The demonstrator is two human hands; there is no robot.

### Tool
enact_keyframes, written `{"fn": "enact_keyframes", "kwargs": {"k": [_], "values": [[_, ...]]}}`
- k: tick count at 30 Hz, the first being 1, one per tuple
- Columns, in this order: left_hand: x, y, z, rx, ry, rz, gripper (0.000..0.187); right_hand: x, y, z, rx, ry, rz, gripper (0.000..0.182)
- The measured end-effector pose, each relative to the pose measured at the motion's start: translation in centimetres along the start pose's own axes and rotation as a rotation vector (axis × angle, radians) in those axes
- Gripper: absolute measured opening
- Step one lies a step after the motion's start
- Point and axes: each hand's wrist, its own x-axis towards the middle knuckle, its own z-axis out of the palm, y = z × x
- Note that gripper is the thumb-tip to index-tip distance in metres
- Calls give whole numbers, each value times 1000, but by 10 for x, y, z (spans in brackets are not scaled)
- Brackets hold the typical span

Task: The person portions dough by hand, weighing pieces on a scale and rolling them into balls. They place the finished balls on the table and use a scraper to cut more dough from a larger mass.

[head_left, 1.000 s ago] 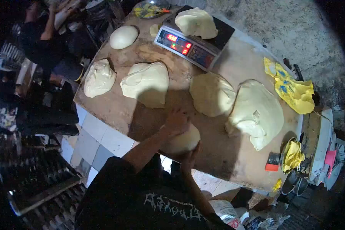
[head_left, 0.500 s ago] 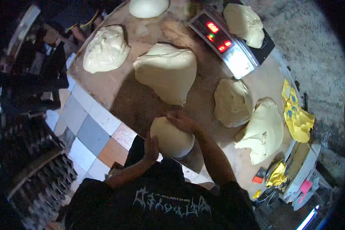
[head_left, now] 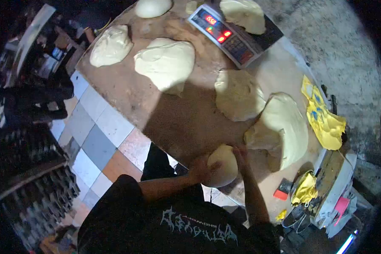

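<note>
A rounded dough ball (head_left: 224, 168) sits at the near edge of the worktable, between my two hands. My left hand (head_left: 200, 170) presses on its left side, fingers reaching over the dough. Against its upper right side, my right hand (head_left: 241, 155) is curved round it, partly in shadow. Just up and right lie a flat dough piece (head_left: 240, 95) and a larger, shiny dough piece (head_left: 288, 127). Farther off, a wide dough piece (head_left: 166, 61) rests on the wood.
A digital scale (head_left: 224, 36) with red digits bears a dough piece (head_left: 244, 15). More dough lies at the far left (head_left: 111, 45) and far edge (head_left: 153, 7). At right are a yellow plastic bag (head_left: 324, 116) and a red-and-black object (head_left: 282, 189).
Both hands and the dough ball have shifted right and slightly down. My left hand now reaches farther over the ball. The view has moved, so the other dough and scale appear farther left.
</note>
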Motion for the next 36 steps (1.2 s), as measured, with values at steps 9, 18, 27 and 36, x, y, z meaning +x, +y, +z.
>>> {"fn": "enact_keyframes", "kwargs": {"k": [9,18,27,36], "values": [[82,-71,-144,366,538,195,35,-3,-151,102,828,299,44,40],[99,-113,-175,-309,370,246,42,181,-328,133,-620,-534,-273,49],[64,-16,-101,192,-21,37,55,75,-197,43,89,-273,136,52],[46,51,19,444,-215,568,53,-70,-81,15,412,309,-88,50]]}}
